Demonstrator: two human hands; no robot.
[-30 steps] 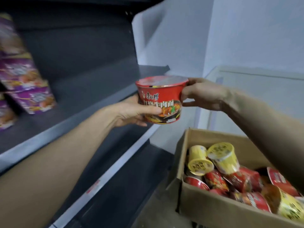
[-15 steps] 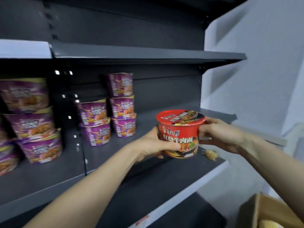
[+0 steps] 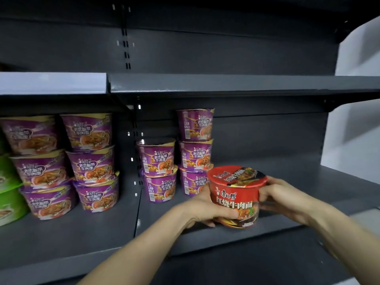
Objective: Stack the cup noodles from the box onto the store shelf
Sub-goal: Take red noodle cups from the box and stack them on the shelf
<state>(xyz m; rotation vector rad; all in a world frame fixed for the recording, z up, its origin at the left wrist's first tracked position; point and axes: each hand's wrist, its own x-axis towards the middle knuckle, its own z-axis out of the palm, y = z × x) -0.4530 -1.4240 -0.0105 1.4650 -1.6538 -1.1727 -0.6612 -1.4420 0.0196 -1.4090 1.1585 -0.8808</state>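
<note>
Holding: the left hand [image 3: 202, 210] curls round the near-left side of the red cup noodle [image 3: 236, 194], thumb across its lower front; the right hand [image 3: 285, 200] grips the right side just under the rim, fingers curled.
Cup: between both hands, lid up, slightly tilted, low over the front of the shelf [image 3: 287, 175]; whether its base touches cannot be told.
Closest neighbour: a three-high purple stack [image 3: 195, 153] stands just behind and left of the cup.
Further left: a two-high purple stack [image 3: 157, 171], then two more purple stacks [image 3: 92, 157] and green cups [image 3: 8, 192] at the edge.
Right: bare shelf, then white wall [image 3: 353, 130].
Above: the upper shelf [image 3: 226, 84].
</note>
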